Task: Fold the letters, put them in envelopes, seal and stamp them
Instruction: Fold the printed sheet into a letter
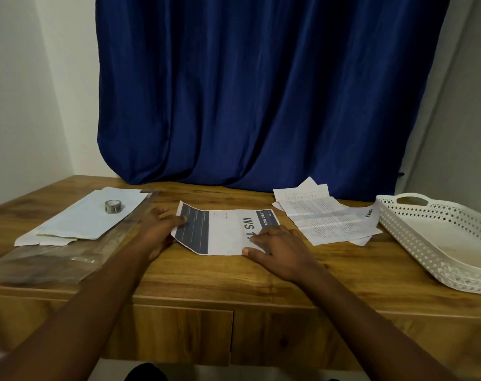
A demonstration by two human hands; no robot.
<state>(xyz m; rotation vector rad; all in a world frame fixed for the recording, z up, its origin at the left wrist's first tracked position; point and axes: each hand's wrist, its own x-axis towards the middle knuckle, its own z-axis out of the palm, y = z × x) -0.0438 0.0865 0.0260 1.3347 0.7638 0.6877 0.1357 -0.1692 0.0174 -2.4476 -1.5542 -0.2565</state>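
A printed letter [222, 229] with dark header bands and large "WS" lettering lies flat in the middle of the wooden table [206, 273]. My left hand [159, 229] holds its left edge, thumb on top of the dark band, the corner slightly lifted. My right hand [275, 246] presses flat on the sheet's right front part, fingers spread. A stack of white envelopes [82, 218] lies at the left with a small roll of tape [113, 206] on top. More printed letters [324, 215] lie loosely piled to the right.
A white perforated plastic tray [437, 237] stands at the right edge. A clear plastic sleeve [55, 259] lies along the left front. A blue curtain [261, 92] hangs behind the table, and a drawer front sits below the table's near edge.
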